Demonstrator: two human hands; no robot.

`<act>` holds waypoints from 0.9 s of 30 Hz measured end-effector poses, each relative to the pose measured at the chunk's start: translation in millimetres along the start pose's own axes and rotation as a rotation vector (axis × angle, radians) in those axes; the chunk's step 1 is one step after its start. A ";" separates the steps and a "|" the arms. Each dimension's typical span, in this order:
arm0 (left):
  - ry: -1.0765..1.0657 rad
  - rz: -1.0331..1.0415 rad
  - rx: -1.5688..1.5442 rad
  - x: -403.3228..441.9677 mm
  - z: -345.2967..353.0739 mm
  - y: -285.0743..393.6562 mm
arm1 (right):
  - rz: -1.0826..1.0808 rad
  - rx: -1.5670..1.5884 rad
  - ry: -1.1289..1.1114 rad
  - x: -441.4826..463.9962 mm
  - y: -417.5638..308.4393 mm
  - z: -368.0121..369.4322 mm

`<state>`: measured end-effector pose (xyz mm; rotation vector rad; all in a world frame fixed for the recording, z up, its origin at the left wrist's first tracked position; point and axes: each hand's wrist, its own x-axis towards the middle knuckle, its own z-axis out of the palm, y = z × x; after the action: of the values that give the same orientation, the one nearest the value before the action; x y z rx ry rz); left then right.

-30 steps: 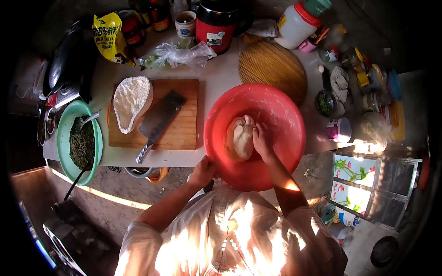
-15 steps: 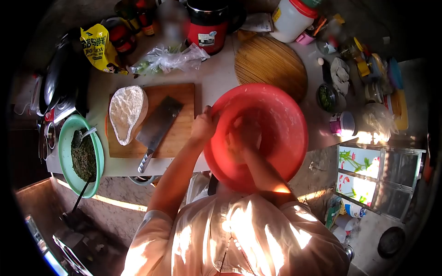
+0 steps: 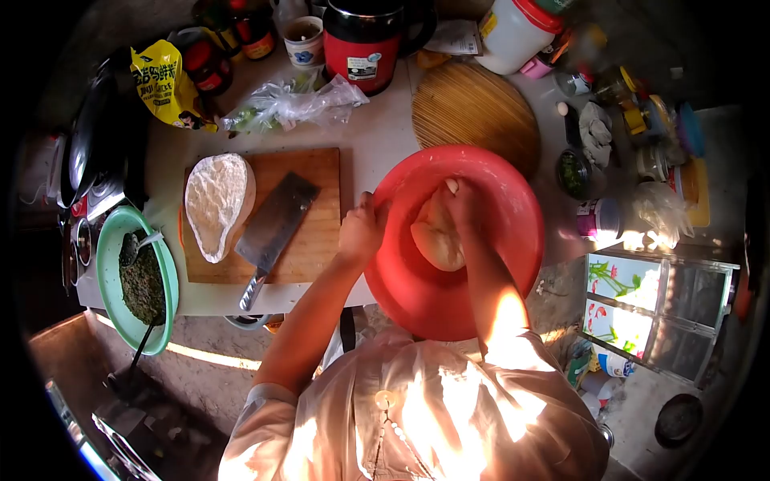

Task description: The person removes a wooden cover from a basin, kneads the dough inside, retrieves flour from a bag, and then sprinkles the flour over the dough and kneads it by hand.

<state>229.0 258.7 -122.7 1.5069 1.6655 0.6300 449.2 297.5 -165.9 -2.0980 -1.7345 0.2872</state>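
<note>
A large red basin (image 3: 505,280) is in front of me, jutting past the table's near edge. My left hand (image 3: 361,231) is closed on its left rim, fingers curled over the edge. Inside the basin lies a smooth, pale lump of dough (image 3: 435,240). My right hand (image 3: 465,204) grips the dough's far right side with bent fingers. Part of the dough is hidden under that hand and forearm. Left of the basin, a cleaver (image 3: 278,220) and a white, floury-looking bowl (image 3: 216,204) rest on a wooden cutting board (image 3: 325,260).
A green basin of dark chopped filling (image 3: 144,289) with a spoon sits at the table's left edge. Behind the red basin is a round wooden board (image 3: 473,104). A plastic bag (image 3: 297,104), a yellow packet (image 3: 168,84) and a red pot (image 3: 365,48) line the back.
My right hand has moved from the basin's middle toward its far right side, and the dough now shows more clearly. The basin has shifted slightly right; my left hand stays at its rim.
</note>
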 end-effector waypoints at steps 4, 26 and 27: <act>0.070 0.005 -0.008 -3.1 3.7 -8.6 | 0.158 0.538 -0.337 -25.4 -7.0 -40.3; 0.006 -0.038 0.045 -14.6 -4.6 2.0 | -0.231 -0.310 0.076 -52.8 -4.0 16.0; -0.002 -0.040 0.070 -14.5 -4.4 2.7 | -0.200 -0.289 0.112 -44.9 -2.0 16.1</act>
<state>226.7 245.6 -114.8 1.5188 1.7277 0.5533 431.6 256.9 -183.7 -2.0608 -1.9954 -0.1443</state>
